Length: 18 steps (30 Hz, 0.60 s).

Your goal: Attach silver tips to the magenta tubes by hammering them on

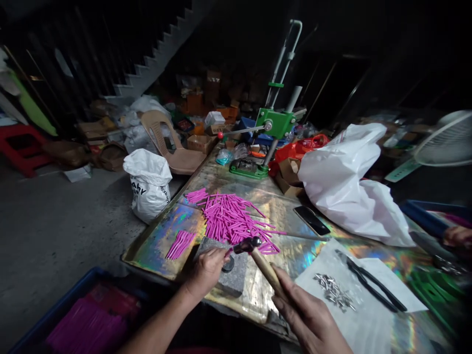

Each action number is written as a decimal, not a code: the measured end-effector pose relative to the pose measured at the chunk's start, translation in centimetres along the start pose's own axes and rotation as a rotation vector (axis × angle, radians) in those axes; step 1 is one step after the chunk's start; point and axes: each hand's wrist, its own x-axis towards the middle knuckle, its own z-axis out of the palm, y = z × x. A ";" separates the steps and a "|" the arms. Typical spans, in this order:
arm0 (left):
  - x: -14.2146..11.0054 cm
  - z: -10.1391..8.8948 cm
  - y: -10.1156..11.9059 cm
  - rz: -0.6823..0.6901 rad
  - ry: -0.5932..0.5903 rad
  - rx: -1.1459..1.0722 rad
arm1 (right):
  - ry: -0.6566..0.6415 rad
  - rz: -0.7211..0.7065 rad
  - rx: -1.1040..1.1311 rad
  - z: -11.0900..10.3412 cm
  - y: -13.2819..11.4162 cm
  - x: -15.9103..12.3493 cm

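Note:
My right hand [308,314] is wrapped around the wooden handle of a hammer [267,270], whose dark metal head is over a grey stone block [236,275]. Beside the hammer head, the fingers of my left hand [210,268] are pinched around a pink stick [228,252], mostly hidden by the fingers. A small dark round piece [228,265] sits on the block, just under my left fingertips. Behind the block spreads a heap of pink sticks [230,216]. A smaller bunch of pink sticks [180,244] lies to the left.
Pliers [376,285] and small metal pieces [334,292] lie on white paper at right. A phone [311,220], a white plastic bag [346,182] and a green hand press [273,123] stand or lie beyond. Another person's hand [457,237] shows at the right edge.

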 end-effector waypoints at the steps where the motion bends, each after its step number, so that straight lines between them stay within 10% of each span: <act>1: 0.0 0.0 0.0 0.005 0.002 0.002 | -0.043 -0.051 -0.045 -0.3 -0.7 0.3; 10: -0.1 0.3 0.0 -0.001 0.000 -0.018 | 0.113 -0.123 -0.097 -2.8 -4.1 1.0; 15: -0.1 0.2 0.0 0.019 0.015 0.044 | -0.064 -0.064 -0.148 -2.2 -4.4 1.7; 18: -0.1 0.4 -0.1 0.031 0.028 0.051 | 0.134 -0.141 -0.161 -3.2 -5.1 1.7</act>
